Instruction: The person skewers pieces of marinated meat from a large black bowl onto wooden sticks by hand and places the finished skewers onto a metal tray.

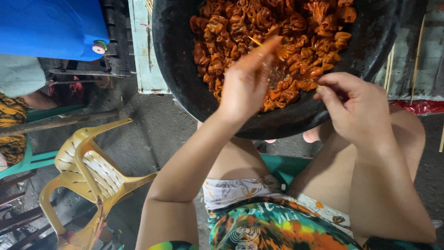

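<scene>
1. Hands over a large dark basin filled with glossy orange-brown pieces of sauced meat; view is from the head camera, looking straight down.
2. Left hand: reaches into the basin from the near rim, fingers extended and close together, fingertips resting on the meat. A thin wooden skewer shows just beside the fingertips; grip is narrow, probably pinching the skewer, though the fingers hide the contact.
3. Right hand: sits at the right near edge of the basin, thumb and forefinger pinched together on a small piece of the meat at the heap's edge; grip closed tight, remaining fingers curled.
4. Meat location: heaped in the middle and far part of the basin, with both hands touching its near side.
5. Basin rests above the person's bare knees; a patterned multicolour garment covers the lap.
6. Surroundings: yellow plastic chair lying tipped on the grey floor at left; blue plastic container at upper left; several loose wooden sticks on the tabletop right of the basin.
7. Another person's patterned clothing is partly visible at the far left edge.
</scene>
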